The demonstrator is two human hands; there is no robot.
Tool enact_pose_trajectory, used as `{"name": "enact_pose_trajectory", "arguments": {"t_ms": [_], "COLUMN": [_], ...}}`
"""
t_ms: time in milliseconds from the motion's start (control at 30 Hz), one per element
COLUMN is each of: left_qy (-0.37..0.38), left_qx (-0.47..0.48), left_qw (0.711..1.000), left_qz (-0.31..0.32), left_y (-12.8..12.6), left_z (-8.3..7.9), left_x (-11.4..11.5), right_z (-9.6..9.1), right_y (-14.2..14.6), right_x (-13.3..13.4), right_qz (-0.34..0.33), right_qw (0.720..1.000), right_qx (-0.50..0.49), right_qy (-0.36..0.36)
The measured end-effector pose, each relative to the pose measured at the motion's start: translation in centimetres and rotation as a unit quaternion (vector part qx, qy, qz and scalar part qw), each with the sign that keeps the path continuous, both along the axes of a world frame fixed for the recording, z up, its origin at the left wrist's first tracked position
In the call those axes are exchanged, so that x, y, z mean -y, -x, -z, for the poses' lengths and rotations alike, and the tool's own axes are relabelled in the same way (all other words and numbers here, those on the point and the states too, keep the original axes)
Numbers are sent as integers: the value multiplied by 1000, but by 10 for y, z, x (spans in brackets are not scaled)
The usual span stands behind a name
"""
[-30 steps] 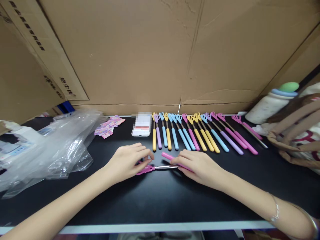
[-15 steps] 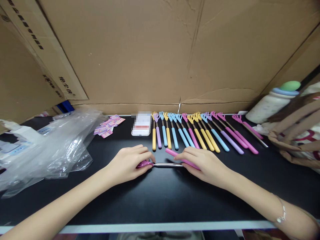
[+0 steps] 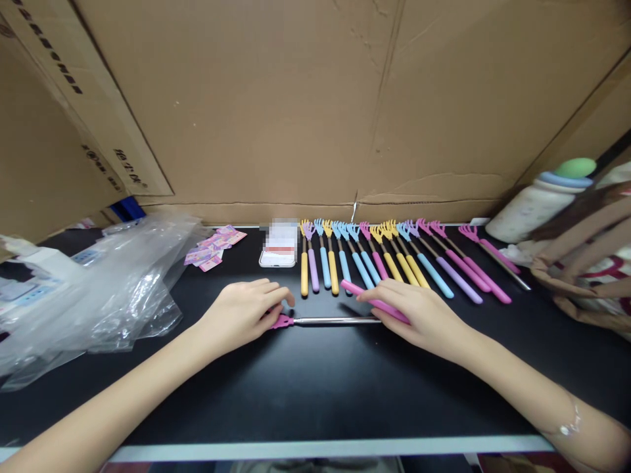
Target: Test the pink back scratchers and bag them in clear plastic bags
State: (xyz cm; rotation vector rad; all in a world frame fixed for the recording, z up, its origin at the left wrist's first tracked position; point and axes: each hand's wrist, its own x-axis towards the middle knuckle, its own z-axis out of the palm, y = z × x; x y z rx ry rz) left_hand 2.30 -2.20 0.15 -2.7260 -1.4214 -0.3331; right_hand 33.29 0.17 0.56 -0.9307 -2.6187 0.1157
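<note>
In the head view, my left hand (image 3: 249,309) is curled at the pink clawed head of a back scratcher (image 3: 335,321), its thumb against the head. The claw's prongs are hidden under the fingers. From there the bare metal rod lies level towards the right. My right hand (image 3: 411,309) is closed around a pink tube-shaped handle (image 3: 355,289), held slanting, its left end raised above the rod. The rod's right end passes under the right-hand fingers, so its tip is hidden. Behind my hands lies a row of back scratchers (image 3: 334,272) with yellow, blue, purple and pink handles.
Clear plastic bags (image 3: 118,295) are heaped at the left, beside small printed cards (image 3: 217,246). A phone (image 3: 279,253) lies near the cardboard wall (image 3: 276,118). At the right stand a bottle (image 3: 530,207) and a brown bag (image 3: 582,282).
My right hand has moved right with the pink handle, away from the left hand. More of the metal rod shows. My left hand has shifted slightly left, its fingers looser, uncovering part of the pink head.
</note>
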Motion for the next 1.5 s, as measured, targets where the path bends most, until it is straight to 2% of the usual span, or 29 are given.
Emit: {"name": "enact_pose_trajectory", "arguments": {"t_ms": [167, 600, 900, 1500], "left_qy": [-18, -50, -70, -84], "left_qx": [9, 25, 33, 43], "left_qw": [1000, 996, 994, 992], "left_qz": [1, 71, 79, 79], "left_y": [-1, -10, -14, -15], "left_z": [0, 3, 9, 8], "left_x": [1, 5, 5, 7], "right_z": [1, -8, -7, -8], "right_y": [0, 1, 1, 2], "right_x": [0, 3, 3, 5], "right_qz": [2, 1, 6, 8], "right_qw": [1000, 1000, 1000, 999], "right_qx": [8, 4, 17, 41], "right_qy": [-1, -22, -22, -29]}}
